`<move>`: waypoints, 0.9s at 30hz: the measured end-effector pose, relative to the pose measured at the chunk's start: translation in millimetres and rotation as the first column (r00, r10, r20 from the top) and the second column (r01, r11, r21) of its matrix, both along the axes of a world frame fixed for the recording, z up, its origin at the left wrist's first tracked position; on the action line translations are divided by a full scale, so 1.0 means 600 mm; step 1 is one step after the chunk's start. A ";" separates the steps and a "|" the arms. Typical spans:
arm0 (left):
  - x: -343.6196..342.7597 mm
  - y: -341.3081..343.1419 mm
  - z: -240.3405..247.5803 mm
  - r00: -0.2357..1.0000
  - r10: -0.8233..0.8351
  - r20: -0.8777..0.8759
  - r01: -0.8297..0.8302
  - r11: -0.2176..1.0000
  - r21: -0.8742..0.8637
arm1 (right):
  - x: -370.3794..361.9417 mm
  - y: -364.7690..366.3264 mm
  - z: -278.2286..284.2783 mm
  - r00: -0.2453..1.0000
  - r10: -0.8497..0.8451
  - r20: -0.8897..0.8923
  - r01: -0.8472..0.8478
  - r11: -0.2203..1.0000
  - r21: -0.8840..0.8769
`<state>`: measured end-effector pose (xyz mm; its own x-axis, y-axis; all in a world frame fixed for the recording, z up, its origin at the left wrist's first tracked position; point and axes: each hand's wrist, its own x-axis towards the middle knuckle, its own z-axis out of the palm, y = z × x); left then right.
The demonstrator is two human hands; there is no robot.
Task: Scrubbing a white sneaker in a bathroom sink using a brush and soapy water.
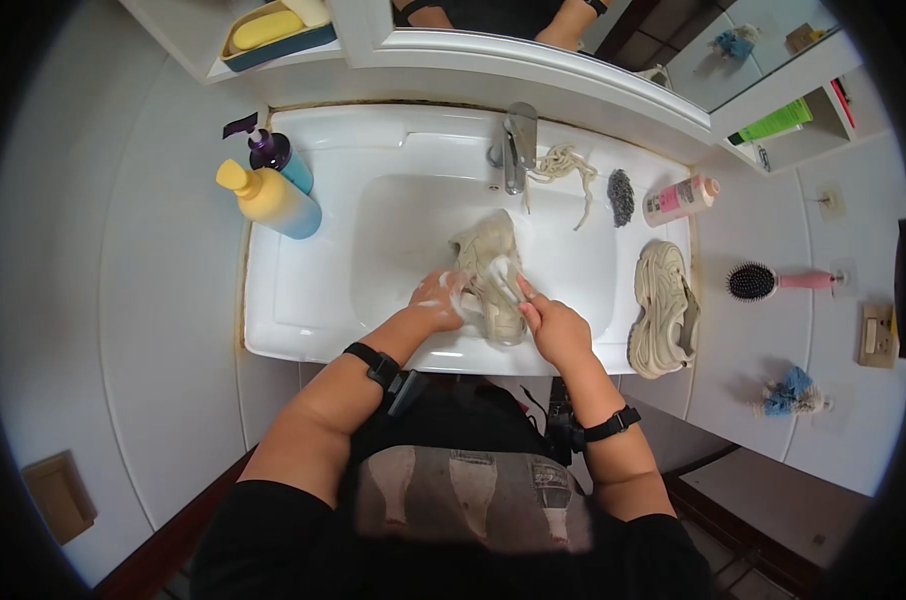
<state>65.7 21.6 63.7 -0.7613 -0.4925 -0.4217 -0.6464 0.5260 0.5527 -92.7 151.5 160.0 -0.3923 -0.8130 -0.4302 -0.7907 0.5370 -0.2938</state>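
Observation:
A cream sneaker without laces lies over the white sink basin, toe and heel pointing away from and toward me. My left hand, wet with white suds, is closed on the sneaker's left side. In my right hand is a slim pale brush, pressed against the sneaker's upper; foam and my fingers hide much of it. To the right, the matching sneaker rests on the sink's rim. Cream shoelaces lie in a tangle beside the tap.
A chrome tap stands at the back of the sink. Two pump bottles, yellow-blue and purple-teal, occupy the left corner. A grey scouring pad and a pink-white bottle sit at the right. A hairbrush hangs on the right wall.

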 end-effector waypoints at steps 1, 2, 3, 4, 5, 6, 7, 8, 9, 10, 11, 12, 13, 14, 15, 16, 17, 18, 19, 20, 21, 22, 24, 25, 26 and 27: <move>-0.003 0.004 -0.006 0.999 -0.001 -0.049 -0.011 0.973 -0.229 | 0.000 0.007 0.000 1.000 0.006 -0.003 -0.006 1.000 -0.016; -0.014 -0.005 -0.014 0.999 -0.011 -0.052 -0.001 0.974 -0.226 | 0.001 0.014 -0.001 1.000 -0.004 -0.006 0.004 1.000 -0.013; -0.034 -0.024 -0.006 0.997 0.017 -0.078 -0.018 1.000 -0.016 | 0.001 0.021 -0.002 1.000 -0.014 -0.019 0.014 1.000 -0.024; -0.049 -0.035 -0.002 0.994 0.048 -0.096 -0.028 0.980 0.195 | 0.000 0.029 -0.003 0.999 -0.025 -0.033 0.024 0.999 -0.034; -0.056 -0.034 -0.015 0.994 0.038 -0.099 -0.018 0.980 0.197 | 0.001 0.038 -0.005 0.999 -0.035 -0.036 0.034 0.999 -0.032; -0.062 -0.034 -0.027 0.991 0.118 -0.071 -0.104 0.979 0.176 | 0.002 0.047 -0.007 0.997 -0.046 -0.054 0.044 0.998 -0.036; -0.068 -0.035 -0.038 0.979 0.198 -0.044 -0.190 0.970 0.152 | 0.004 0.057 -0.009 0.996 -0.057 -0.072 0.054 0.998 -0.041; -0.074 -0.036 -0.050 0.981 0.191 -0.046 -0.182 0.971 0.154 | 0.005 0.067 -0.013 0.995 -0.064 -0.075 0.061 0.997 -0.040; -0.086 -0.036 -0.038 0.941 0.329 0.074 -0.337 0.920 0.198 | 0.004 0.083 -0.019 0.993 -0.083 -0.085 0.078 0.995 -0.064; -0.097 -0.034 -0.031 0.871 0.450 0.199 -0.487 0.846 0.218 | 0.001 0.096 -0.023 0.990 -0.102 -0.095 0.093 0.992 -0.088; -0.101 -0.027 -0.053 0.877 0.437 0.198 -0.475 0.851 0.224 | -0.005 0.107 -0.025 0.988 -0.115 -0.099 0.107 0.991 -0.084; -0.090 -0.015 -0.090 0.937 0.346 0.056 -0.337 0.844 0.417 | -0.007 0.115 -0.021 0.986 -0.116 -0.118 0.107 0.991 -0.074; -0.085 -0.003 -0.127 0.958 0.269 -0.102 -0.164 0.802 0.575 | -0.010 0.121 -0.019 0.984 -0.116 -0.136 0.108 0.992 -0.064; -0.083 0.010 -0.161 0.958 0.267 -0.104 -0.161 0.803 0.573 | -0.013 0.127 -0.020 0.983 -0.118 -0.137 0.110 0.992 -0.067; -0.087 0.024 -0.169 0.856 0.518 -0.002 -0.324 0.538 0.778 | -0.018 0.137 -0.024 0.983 -0.117 -0.141 0.120 0.993 0.012; -0.093 0.031 -0.176 0.700 0.695 0.168 -0.406 0.192 0.894 | -0.022 0.146 -0.028 0.983 -0.114 -0.145 0.128 0.988 0.090; -0.099 0.030 -0.184 0.704 0.691 0.163 -0.400 0.196 0.895 | -0.024 0.156 -0.033 0.981 -0.120 -0.150 0.134 0.987 0.087; -0.119 0.032 -0.152 0.723 0.682 0.111 -0.338 0.208 0.918 | -0.031 0.177 -0.044 0.979 -0.157 -0.132 0.169 0.982 0.088; -0.135 0.028 -0.119 0.727 0.685 0.054 -0.278 0.221 0.935 | -0.036 0.189 -0.047 0.977 -0.180 -0.112 0.190 0.979 0.081; -0.146 0.022 -0.097 0.727 0.684 0.050 -0.280 0.230 0.932 | -0.041 0.194 -0.051 0.977 -0.182 -0.108 0.191 0.979 0.073; -0.160 0.018 -0.082 0.716 0.695 0.060 -0.320 0.250 0.914 | -0.045 0.198 -0.051 0.969 -0.216 -0.118 0.224 0.973 0.063; -0.169 0.018 -0.074 0.704 0.707 0.070 -0.360 0.270 0.893 | -0.050 0.201 -0.050 0.960 -0.249 -0.126 0.257 0.965 0.053; -0.175 0.026 -0.077 0.703 0.707 0.070 -0.342 0.250 0.906 | -0.065 0.204 -0.046 0.943 -0.310 -0.118 0.311 0.950 -0.009; -0.175 0.029 -0.080 0.702 0.708 0.073 -0.327 0.230 0.917 | -0.075 0.204 -0.045 0.924 -0.368 -0.102 0.363 0.929 -0.068; -0.170 0.031 -0.084 0.698 0.713 0.071 -0.330 0.232 0.915 | -0.085 0.203 -0.045 0.927 -0.363 -0.099 0.357 0.931 -0.071; -0.162 0.031 -0.090 0.694 0.718 0.049 -0.295 0.222 0.929 | -0.095 0.203 -0.047 0.929 -0.356 -0.104 0.348 0.933 -0.092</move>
<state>-31.6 40.4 9.6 -0.6601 -0.3780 -0.6491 -0.2406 -0.7122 0.6594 -149.8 273.5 131.5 -0.7029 -0.6398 -0.3108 -0.5854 0.7686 -0.2581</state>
